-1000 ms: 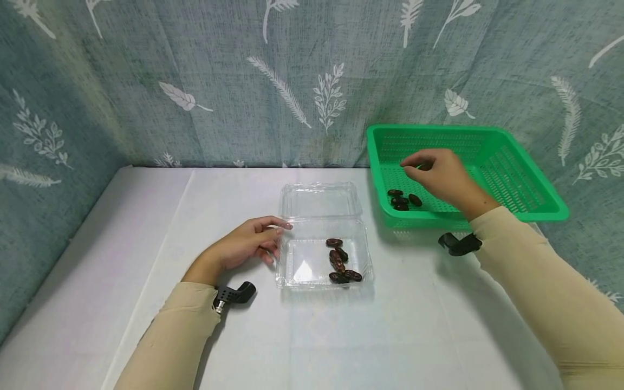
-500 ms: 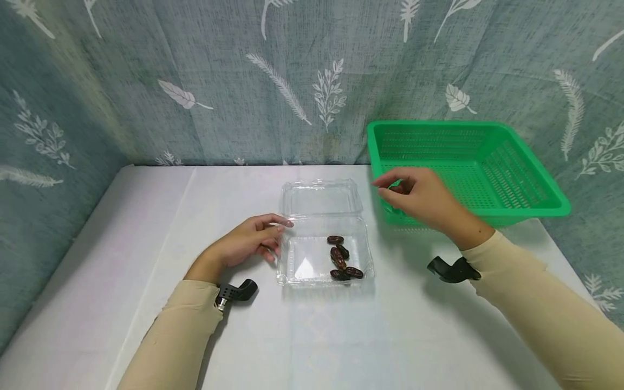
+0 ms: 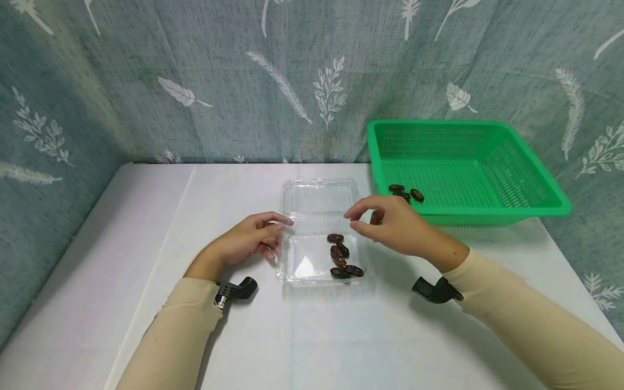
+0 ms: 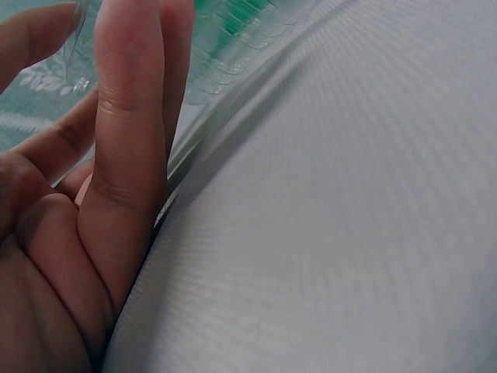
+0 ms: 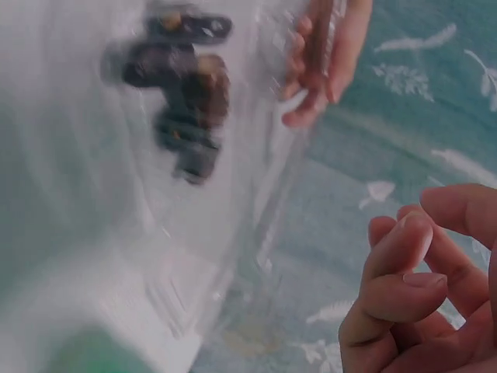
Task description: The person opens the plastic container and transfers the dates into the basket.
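A clear plastic clamshell box [image 3: 304, 245] lies open on the table, its lid [image 3: 319, 196] folded back. Several dark brown dates [image 3: 337, 255] sit in its right half. My left hand [image 3: 248, 238] holds the box by its left rim, index finger and thumb at the edge; in the left wrist view the fingers [image 4: 128, 109] stand beside the plastic. Above the box's right rim hovers my right hand [image 3: 395, 225], thumb and index finger apart with nothing visible between them. The right wrist view shows its bent fingers [image 5: 400, 303] without a date.
A green perforated basket [image 3: 468, 211] stands at the back right, near the wall. More dates [image 3: 416, 195] lie in its front left corner, partly hidden by its rim and my right hand. A patterned grey-green curtain [image 3: 219, 81] hangs behind the white-covered table [image 3: 322, 336].
My right hand has moved left and down, from over the green basket to the box's right rim. My left hand stays at the left rim, and the dates in the box look unchanged.
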`<state>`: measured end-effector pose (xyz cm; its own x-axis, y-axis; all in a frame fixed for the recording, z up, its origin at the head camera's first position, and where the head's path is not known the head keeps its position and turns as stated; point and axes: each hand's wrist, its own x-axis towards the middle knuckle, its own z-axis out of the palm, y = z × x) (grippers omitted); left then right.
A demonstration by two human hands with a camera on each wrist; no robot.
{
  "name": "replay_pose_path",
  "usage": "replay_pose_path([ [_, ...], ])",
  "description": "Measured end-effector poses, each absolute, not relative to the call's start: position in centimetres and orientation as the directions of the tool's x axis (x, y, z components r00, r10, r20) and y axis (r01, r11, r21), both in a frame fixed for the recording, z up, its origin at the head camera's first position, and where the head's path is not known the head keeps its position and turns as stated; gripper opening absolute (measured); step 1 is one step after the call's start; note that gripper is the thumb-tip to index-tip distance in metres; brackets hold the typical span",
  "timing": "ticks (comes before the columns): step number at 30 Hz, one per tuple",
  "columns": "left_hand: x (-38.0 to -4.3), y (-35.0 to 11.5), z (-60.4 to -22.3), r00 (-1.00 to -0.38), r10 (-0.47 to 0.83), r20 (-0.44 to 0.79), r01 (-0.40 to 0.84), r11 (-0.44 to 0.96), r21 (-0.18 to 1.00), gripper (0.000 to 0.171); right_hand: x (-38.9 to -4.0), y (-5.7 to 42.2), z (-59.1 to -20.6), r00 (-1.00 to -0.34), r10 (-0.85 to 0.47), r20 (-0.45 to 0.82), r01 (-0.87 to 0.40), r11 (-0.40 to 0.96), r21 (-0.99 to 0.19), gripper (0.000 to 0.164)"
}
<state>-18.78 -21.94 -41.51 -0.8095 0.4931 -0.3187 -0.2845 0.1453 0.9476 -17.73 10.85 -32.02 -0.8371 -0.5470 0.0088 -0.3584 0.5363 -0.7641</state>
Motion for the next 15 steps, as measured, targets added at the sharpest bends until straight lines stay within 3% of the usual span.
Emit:
replay_pose_path([
  [15, -18.7, -22.0, -41.6, -0.809, 0.5, -0.31, -0.285, 0.127, 0.95, 0.043, -17.9, 8.5, -34.9, -0.742, -0.664, -0.092, -0.41, 0.558, -0.721, 0.018],
])
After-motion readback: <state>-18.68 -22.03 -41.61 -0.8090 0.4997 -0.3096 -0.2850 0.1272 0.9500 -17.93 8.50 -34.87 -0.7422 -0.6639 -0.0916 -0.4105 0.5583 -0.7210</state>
